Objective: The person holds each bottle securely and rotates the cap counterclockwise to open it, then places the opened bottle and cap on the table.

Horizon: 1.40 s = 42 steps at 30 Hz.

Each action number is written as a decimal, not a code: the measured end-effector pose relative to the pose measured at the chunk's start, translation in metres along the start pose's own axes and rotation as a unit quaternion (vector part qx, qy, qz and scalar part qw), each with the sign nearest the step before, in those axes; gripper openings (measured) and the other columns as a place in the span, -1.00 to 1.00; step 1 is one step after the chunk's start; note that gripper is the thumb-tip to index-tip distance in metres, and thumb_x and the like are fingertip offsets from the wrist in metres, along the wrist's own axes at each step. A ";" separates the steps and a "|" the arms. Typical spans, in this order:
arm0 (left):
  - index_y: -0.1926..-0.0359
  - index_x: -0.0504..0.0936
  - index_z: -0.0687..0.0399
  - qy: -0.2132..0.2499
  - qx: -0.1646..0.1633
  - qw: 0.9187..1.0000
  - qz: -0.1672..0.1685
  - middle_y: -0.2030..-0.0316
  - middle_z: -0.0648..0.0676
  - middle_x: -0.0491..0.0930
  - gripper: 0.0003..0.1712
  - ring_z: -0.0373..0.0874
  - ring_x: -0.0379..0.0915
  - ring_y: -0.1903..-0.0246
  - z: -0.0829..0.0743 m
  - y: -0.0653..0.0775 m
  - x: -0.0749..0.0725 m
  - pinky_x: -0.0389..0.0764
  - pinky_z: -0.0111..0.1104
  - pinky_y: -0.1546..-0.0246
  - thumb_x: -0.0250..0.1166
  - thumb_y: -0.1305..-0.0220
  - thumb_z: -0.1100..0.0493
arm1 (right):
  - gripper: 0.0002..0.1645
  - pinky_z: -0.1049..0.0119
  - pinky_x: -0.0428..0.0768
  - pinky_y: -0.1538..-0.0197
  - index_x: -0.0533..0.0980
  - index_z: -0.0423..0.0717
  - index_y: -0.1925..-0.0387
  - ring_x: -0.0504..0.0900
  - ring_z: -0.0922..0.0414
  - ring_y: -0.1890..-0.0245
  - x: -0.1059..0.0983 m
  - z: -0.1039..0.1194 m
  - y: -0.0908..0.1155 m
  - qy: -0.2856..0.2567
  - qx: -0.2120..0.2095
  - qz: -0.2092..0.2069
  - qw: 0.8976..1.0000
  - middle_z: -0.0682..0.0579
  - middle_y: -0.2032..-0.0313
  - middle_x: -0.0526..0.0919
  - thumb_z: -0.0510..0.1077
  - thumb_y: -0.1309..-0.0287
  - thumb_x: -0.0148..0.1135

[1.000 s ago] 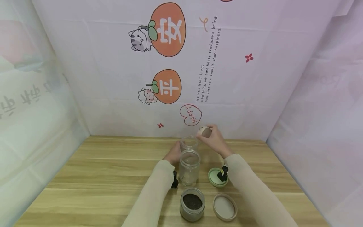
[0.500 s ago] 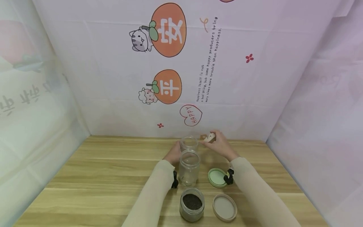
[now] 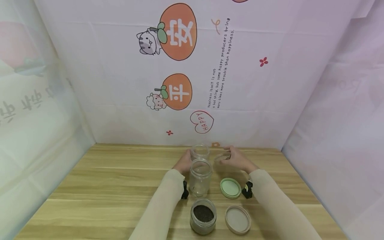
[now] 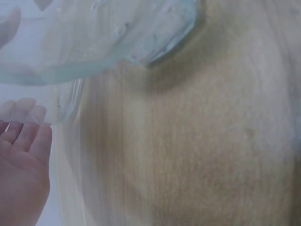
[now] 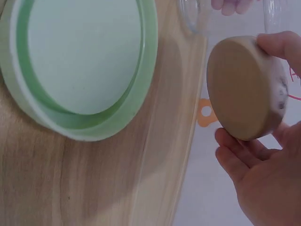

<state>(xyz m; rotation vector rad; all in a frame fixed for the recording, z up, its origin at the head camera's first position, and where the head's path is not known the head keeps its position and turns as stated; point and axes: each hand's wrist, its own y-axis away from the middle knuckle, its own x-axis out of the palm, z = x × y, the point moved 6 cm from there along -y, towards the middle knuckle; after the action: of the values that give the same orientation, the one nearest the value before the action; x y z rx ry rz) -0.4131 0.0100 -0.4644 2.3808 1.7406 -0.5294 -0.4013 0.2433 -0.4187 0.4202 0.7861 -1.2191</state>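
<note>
At the back of the table my left hand (image 3: 183,162) holds a clear glass jar (image 3: 200,150) without a lid. In the left wrist view its fingers (image 4: 38,143) lie against that jar's wall, the tips showing through the glass; the thumb cannot be made out clearly. To the right, my right hand (image 3: 238,160) grips a round beige jar lid (image 5: 240,89) by its edge, thumb on one side and fingers on the other. The lid is tilted, its flat brown inside facing the wrist camera. It hangs just above the table, apart from the jar.
A second clear jar (image 3: 200,180) stands in front of the held one. Nearer still is a jar with dark granular contents (image 3: 203,215). Right of them lie a green lid (image 3: 230,188) and a beige lid (image 3: 238,219), insides up. A printed cloth wall (image 3: 240,100) closes the back.
My right hand has carried the beige lid away from above the far jar, down and to the right, turning it on the way. My left hand has stayed at the jar.
</note>
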 end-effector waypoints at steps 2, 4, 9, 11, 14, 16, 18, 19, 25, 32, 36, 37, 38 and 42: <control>-0.40 0.17 0.23 0.000 0.002 1.000 -0.001 -0.31 0.33 0.33 0.00 0.23 0.23 -0.33 -0.002 0.002 -0.001 0.21 0.15 -0.35 0.54 -0.12 -0.01 | -0.06 -0.13 0.47 -0.23 0.21 -0.48 -0.32 0.49 -0.29 -0.17 0.002 -0.001 0.001 0.003 -0.003 0.008 1.000 -0.43 -0.28 0.35 -0.05 -0.09 0.43; -0.42 0.16 0.23 -0.001 0.003 1.000 0.000 -0.32 0.33 0.31 0.01 0.24 0.22 -0.34 -0.004 0.003 -0.001 0.20 0.15 -0.36 0.54 -0.13 -0.02 | -0.04 -0.16 0.45 -0.25 0.22 -0.49 -0.31 0.42 -0.33 -0.23 0.003 -0.001 0.003 0.008 -0.001 0.013 1.000 -0.43 -0.29 0.34 -0.03 -0.05 0.44; -0.43 0.16 0.21 -0.005 -0.004 1.000 -0.001 -0.33 0.31 0.32 0.02 0.22 0.22 -0.34 -0.006 0.007 -0.002 0.19 0.14 -0.36 0.53 -0.14 -0.04 | -0.03 -0.20 0.44 -0.23 0.23 -0.50 -0.30 0.36 -0.37 -0.26 0.008 -0.005 0.005 0.011 0.009 0.030 0.999 -0.48 -0.26 0.34 -0.03 -0.03 0.45; -0.43 0.15 0.21 -0.005 -0.006 1.000 -0.001 -0.33 0.32 0.31 0.03 0.23 0.22 -0.34 -0.006 0.008 -0.002 0.19 0.15 -0.36 0.53 -0.14 -0.06 | -0.03 -0.21 0.42 -0.25 0.22 -0.50 -0.31 0.35 -0.37 -0.26 0.011 -0.008 0.006 0.005 0.014 0.038 0.999 -0.49 -0.27 0.33 -0.04 -0.06 0.44; -0.44 0.15 0.14 -0.004 -0.020 1.000 0.002 -0.34 0.27 0.31 0.03 0.21 0.22 -0.35 -0.003 0.008 -0.001 0.20 0.18 -0.35 0.53 -0.13 -0.09 | -0.04 -0.24 0.38 -0.28 0.20 -0.50 -0.33 0.34 -0.37 -0.28 0.014 -0.012 0.009 0.008 0.019 0.048 0.999 -0.48 -0.28 0.32 -0.02 -0.09 0.42; -0.43 0.15 0.11 -0.004 -0.022 1.000 0.003 -0.34 0.26 0.32 0.02 0.20 0.22 -0.34 -0.001 0.006 -0.001 0.20 0.18 -0.34 0.53 -0.12 -0.09 | -0.03 -0.24 0.36 -0.29 0.19 -0.50 -0.34 0.32 -0.37 -0.29 0.016 -0.015 0.010 0.006 0.023 0.050 0.998 -0.48 -0.29 0.31 -0.02 -0.10 0.41; -0.42 0.16 0.11 -0.004 -0.021 1.000 0.004 -0.32 0.26 0.33 0.02 0.20 0.24 -0.33 0.000 0.005 0.000 0.21 0.19 -0.34 0.54 -0.11 -0.08 | -0.03 -0.25 0.37 -0.28 0.19 -0.50 -0.34 0.33 -0.38 -0.28 0.016 -0.018 0.011 0.012 0.020 0.050 0.998 -0.47 -0.28 0.32 -0.01 -0.10 0.41; -0.42 0.17 0.13 -0.003 -0.017 1.000 0.004 -0.32 0.26 0.34 0.02 0.21 0.24 -0.33 0.000 0.005 0.000 0.21 0.19 -0.33 0.54 -0.11 -0.07 | -0.03 -0.25 0.37 -0.28 0.19 -0.50 -0.34 0.32 -0.38 -0.28 0.017 -0.019 0.011 0.012 0.019 0.050 0.998 -0.47 -0.29 0.32 -0.01 -0.11 0.41; -0.39 0.19 0.13 0.001 -0.009 1.000 0.004 -0.30 0.26 0.34 -0.02 0.20 0.25 -0.32 0.002 0.002 0.000 0.21 0.17 -0.34 0.55 -0.11 -0.05 | -0.01 -0.26 0.33 -0.30 0.18 -0.49 -0.37 0.29 -0.37 -0.31 0.018 -0.023 0.012 -0.001 0.014 0.056 0.998 -0.46 -0.32 0.30 -0.03 -0.10 0.41; -0.42 0.17 0.13 0.000 -0.012 1.000 0.003 -0.31 0.25 0.33 0.01 0.19 0.24 -0.33 0.003 0.002 0.000 0.20 0.17 -0.35 0.55 -0.11 -0.04 | -0.01 -0.26 0.29 -0.33 0.21 -0.50 -0.36 0.29 -0.37 -0.31 0.024 -0.024 0.012 0.019 0.006 0.063 0.998 -0.46 -0.30 0.32 -0.12 -0.05 0.48; -0.43 0.15 0.19 -0.005 -0.009 1.000 0.000 -0.33 0.30 0.32 0.04 0.23 0.23 -0.34 0.001 0.002 -0.001 0.20 0.17 -0.35 0.55 -0.10 -0.05 | -0.02 -0.25 0.29 -0.34 0.20 -0.48 -0.37 0.27 -0.34 -0.33 0.026 -0.026 0.013 0.026 0.016 0.064 0.997 -0.43 -0.31 0.31 -0.14 -0.07 0.49; -0.43 0.16 0.18 -0.007 -0.012 1.000 -0.001 -0.33 0.29 0.32 0.05 0.22 0.24 -0.34 0.002 0.001 -0.001 0.20 0.16 -0.35 0.55 -0.10 -0.07 | -0.03 -0.25 0.29 -0.33 0.20 -0.48 -0.38 0.27 -0.34 -0.34 0.026 -0.026 0.013 0.028 0.017 0.063 0.997 -0.42 -0.31 0.31 -0.14 -0.08 0.49; -0.43 0.16 0.18 -0.010 -0.014 1.000 -0.002 -0.33 0.29 0.33 0.05 0.22 0.24 -0.33 0.003 0.001 -0.001 0.21 0.16 -0.35 0.55 -0.09 -0.08 | -0.03 -0.25 0.29 -0.33 0.20 -0.48 -0.38 0.27 -0.35 -0.34 0.027 -0.026 0.013 0.027 0.017 0.063 0.997 -0.43 -0.31 0.32 -0.14 -0.08 0.48; -0.41 0.18 0.14 -0.017 -0.019 1.000 -0.006 -0.30 0.26 0.36 0.04 0.19 0.27 -0.31 0.006 -0.001 -0.001 0.24 0.14 -0.34 0.55 -0.08 -0.11 | -0.02 -0.26 0.29 -0.33 0.19 -0.50 -0.38 0.27 -0.36 -0.34 0.027 -0.025 0.014 0.027 0.019 0.066 0.997 -0.45 -0.31 0.31 -0.14 -0.09 0.47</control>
<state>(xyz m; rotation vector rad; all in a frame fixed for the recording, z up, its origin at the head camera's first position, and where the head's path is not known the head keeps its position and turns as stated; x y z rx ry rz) -0.4158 0.0072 -0.4694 2.3246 1.7357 -0.5311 -0.3917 0.2463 -0.4570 0.5287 0.7706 -1.1050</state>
